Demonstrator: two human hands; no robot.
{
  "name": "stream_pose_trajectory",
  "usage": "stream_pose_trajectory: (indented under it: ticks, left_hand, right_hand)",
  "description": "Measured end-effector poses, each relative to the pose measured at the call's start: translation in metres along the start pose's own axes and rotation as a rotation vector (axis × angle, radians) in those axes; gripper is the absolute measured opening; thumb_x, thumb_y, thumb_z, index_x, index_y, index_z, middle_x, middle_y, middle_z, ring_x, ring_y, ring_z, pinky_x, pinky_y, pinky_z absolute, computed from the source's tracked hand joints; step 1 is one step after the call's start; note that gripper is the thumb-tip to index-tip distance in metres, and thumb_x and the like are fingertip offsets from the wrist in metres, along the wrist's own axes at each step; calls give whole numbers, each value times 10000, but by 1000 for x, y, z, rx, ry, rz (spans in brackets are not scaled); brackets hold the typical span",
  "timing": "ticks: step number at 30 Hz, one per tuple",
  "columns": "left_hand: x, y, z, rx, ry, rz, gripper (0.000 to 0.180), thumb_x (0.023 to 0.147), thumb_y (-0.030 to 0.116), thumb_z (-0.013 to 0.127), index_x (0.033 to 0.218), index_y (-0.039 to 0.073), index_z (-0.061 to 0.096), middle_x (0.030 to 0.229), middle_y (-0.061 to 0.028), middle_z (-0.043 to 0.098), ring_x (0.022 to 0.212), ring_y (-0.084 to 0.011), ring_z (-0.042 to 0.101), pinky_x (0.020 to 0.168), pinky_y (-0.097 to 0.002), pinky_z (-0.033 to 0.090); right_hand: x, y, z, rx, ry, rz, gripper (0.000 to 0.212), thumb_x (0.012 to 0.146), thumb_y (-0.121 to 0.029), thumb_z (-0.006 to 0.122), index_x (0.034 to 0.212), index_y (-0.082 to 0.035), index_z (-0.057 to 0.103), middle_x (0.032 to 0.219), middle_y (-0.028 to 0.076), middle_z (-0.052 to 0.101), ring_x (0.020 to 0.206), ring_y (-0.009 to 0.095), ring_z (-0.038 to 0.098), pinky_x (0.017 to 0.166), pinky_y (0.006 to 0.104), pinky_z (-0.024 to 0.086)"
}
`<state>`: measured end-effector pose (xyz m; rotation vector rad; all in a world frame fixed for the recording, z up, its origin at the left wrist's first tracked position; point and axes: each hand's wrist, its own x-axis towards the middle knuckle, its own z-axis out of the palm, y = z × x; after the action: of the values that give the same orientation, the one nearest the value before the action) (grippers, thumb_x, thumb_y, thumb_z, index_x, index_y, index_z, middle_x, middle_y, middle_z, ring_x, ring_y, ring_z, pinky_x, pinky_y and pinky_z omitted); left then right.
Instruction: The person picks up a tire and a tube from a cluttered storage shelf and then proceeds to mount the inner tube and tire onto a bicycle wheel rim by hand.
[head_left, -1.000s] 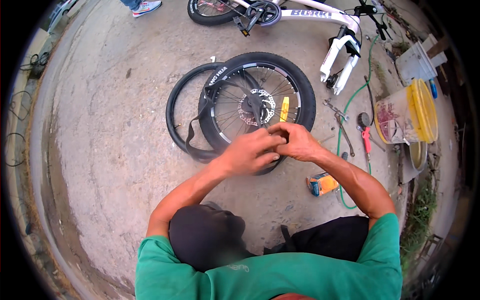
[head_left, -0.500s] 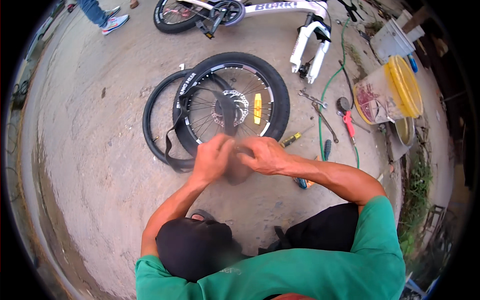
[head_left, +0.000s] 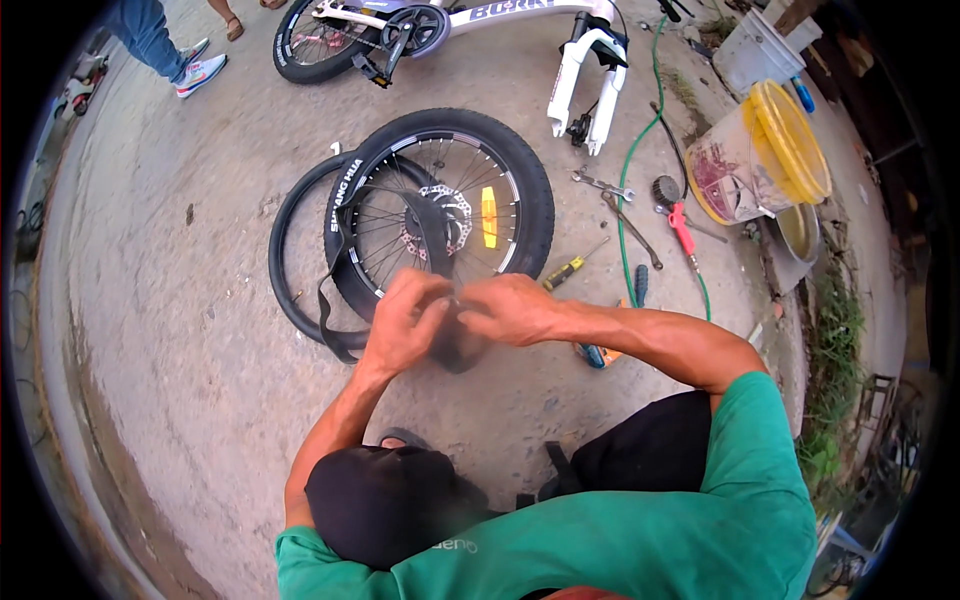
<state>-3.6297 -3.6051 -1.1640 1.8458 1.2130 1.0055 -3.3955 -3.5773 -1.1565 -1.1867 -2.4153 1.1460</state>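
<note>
My left hand (head_left: pixel 408 318) and my right hand (head_left: pixel 508 308) meet above the near edge of a bicycle wheel (head_left: pixel 536 170), fingers pinched on a flat black rubber strip (head_left: pixel 432 228). The strip loops across the spokes and hangs down past the left side of the tire; a blurred stretch of it dangles below my hands. The wheel, with its knobby tire, brake disc and yellow reflector (head_left: pixel 489 217), lies flat on the ground. Partly beneath its left side rests a round black inner tube (head_left: pixel 281 235). My fingertips are blurred.
A white bicycle frame (head_left: pixel 530 12) with a bare fork (head_left: pixel 590 90) lies beyond the wheel. To the right are wrenches (head_left: pixel 632 228), a yellow screwdriver (head_left: pixel 565 272), a red air gun (head_left: pixel 681 228) on a green hose (head_left: pixel 628 165) and a yellow-rimmed bucket (head_left: pixel 750 155). Another person's shoe (head_left: pixel 202 75) shows far left.
The scene has shifted a little to the left in view. My hands stay close together on the strip, with the right one slightly farther from the left.
</note>
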Motion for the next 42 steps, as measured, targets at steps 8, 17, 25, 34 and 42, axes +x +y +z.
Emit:
stream_pose_trajectory:
  ticks: [8,17,25,34,42]
  left_hand:
    - [-8,-3,4,-68,-43,-51,211,1064,160,663,1129,-29,729,881,-89,717,772,-139,660,711,-339,540]
    - [-16,4,0,-69,-117,-158,226,1052,156,660,1175,-25,720,992,-152,730,835,-165,697,747,-353,556]
    - [-16,7,-1,-97,-182,-366,215,994,134,705,1163,2,713,956,-142,705,828,-242,692,757,-375,552]
    - [-23,0,5,-76,-169,-212,215,1034,163,670,1172,3,709,938,-171,733,838,-290,728,771,-385,567]
    - [-24,-3,7,-11,-134,-64,212,1083,168,609,1147,-4,715,853,-132,720,733,-231,705,688,-362,551]
  right_hand:
    - [-3,2,-1,40,-72,7,321,969,-338,679,1047,-31,725,923,220,746,913,454,720,785,545,552]
    - [-4,7,9,65,-96,-28,299,974,-321,676,1025,-26,686,893,224,730,892,465,708,768,556,537]
    - [-5,-1,5,44,-158,-8,291,971,-313,676,1054,-35,684,922,224,735,912,467,705,782,564,533]
    - [-8,3,8,37,-194,-10,311,984,-320,668,1108,-35,682,980,235,739,962,472,703,825,556,543]
    - [-7,-2,5,50,-222,-10,308,986,-307,664,1120,-32,702,994,231,747,974,462,710,828,541,551]
